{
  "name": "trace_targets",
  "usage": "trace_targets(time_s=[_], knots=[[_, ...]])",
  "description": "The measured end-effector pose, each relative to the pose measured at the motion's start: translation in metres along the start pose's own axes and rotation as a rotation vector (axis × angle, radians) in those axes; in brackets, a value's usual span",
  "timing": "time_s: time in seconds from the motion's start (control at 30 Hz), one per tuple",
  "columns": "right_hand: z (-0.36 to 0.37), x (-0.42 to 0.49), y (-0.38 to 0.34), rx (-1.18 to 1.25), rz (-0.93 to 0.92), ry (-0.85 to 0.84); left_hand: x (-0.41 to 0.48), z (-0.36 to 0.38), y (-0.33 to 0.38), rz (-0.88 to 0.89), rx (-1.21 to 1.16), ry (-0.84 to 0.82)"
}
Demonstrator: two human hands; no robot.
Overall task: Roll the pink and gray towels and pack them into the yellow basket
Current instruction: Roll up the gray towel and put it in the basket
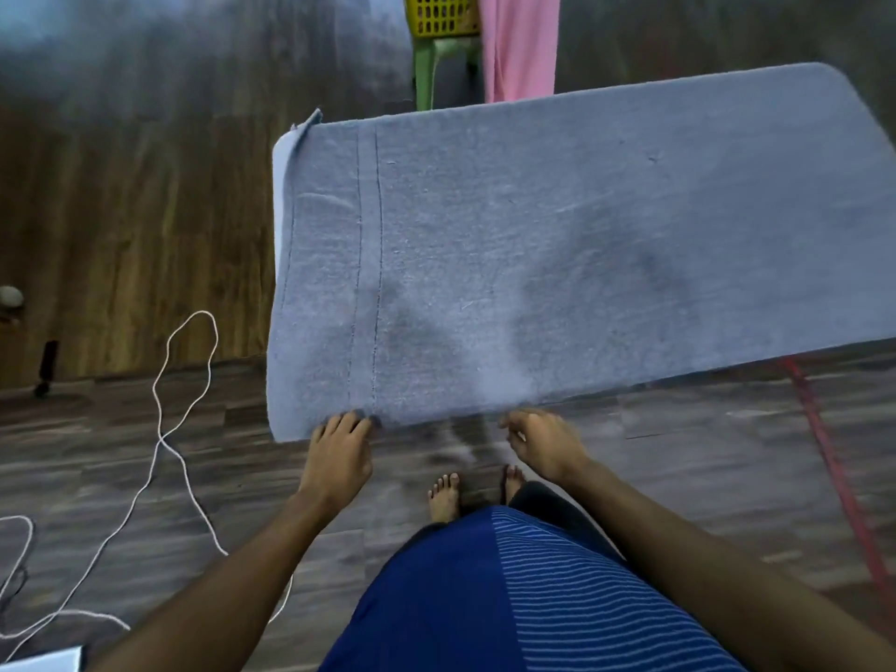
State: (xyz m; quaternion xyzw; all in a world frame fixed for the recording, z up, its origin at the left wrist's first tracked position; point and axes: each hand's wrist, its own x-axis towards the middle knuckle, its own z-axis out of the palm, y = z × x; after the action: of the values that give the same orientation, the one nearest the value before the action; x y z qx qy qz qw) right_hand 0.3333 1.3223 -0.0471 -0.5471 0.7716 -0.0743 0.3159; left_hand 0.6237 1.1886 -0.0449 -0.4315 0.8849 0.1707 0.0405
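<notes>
The gray towel (557,244) lies spread flat over a table, whose pale edge (279,196) shows at the left. My left hand (339,451) grips the towel's near edge close to its left corner. Just below that same edge, further right, my right hand (540,441) hovers with loosely curled fingers and holds nothing. The pink towel (519,41) hangs at the top of the view. Next to it on its left is the yellow basket (441,14), standing on a green stool (429,72).
A white cord (179,419) loops over the wooden floor at the left. A red strip (824,453) runs along the floor at the right. My bare feet (446,497) stand just in front of the table. A small dark object (47,366) lies at the far left.
</notes>
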Motion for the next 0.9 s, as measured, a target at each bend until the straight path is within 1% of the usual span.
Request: trace_targets(time_s=[0.1,0.2,0.33,0.4,0.47,0.53,0.63,0.7,0.77,0.83,0.9], knots=[[-0.013,-0.005,0.023,0.124,0.091,0.048,0.004,0.005,0.026,0.024,-0.003,0.000],[-0.032,-0.014,0.058,0.193,0.142,0.165,0.016,0.012,0.070,0.107,-0.024,0.006],[-0.064,-0.030,0.122,0.122,0.170,0.357,0.045,0.027,0.147,0.194,-0.071,0.021],[-0.083,-0.034,0.159,0.050,0.150,0.405,0.064,0.032,0.191,0.229,-0.076,0.060],[-0.105,-0.036,0.196,-0.031,0.157,0.407,0.083,0.036,0.236,0.238,-0.078,0.100],[-0.130,-0.037,0.229,-0.105,0.166,0.364,0.102,0.040,0.276,0.223,-0.061,0.100],[-0.162,-0.035,0.276,-0.221,0.152,0.214,0.124,0.050,0.320,0.153,-0.006,0.005],[-0.180,-0.031,0.302,-0.252,0.098,0.146,0.133,0.056,0.338,0.069,0.025,-0.025],[-0.193,-0.024,0.320,-0.230,0.031,0.123,0.139,0.061,0.346,-0.001,0.055,-0.018],[-0.200,-0.019,0.328,-0.229,-0.013,0.128,0.143,0.064,0.349,-0.018,0.069,-0.016],[-0.201,-0.019,0.331,-0.223,-0.031,0.164,0.143,0.065,0.350,0.003,0.083,-0.014]])
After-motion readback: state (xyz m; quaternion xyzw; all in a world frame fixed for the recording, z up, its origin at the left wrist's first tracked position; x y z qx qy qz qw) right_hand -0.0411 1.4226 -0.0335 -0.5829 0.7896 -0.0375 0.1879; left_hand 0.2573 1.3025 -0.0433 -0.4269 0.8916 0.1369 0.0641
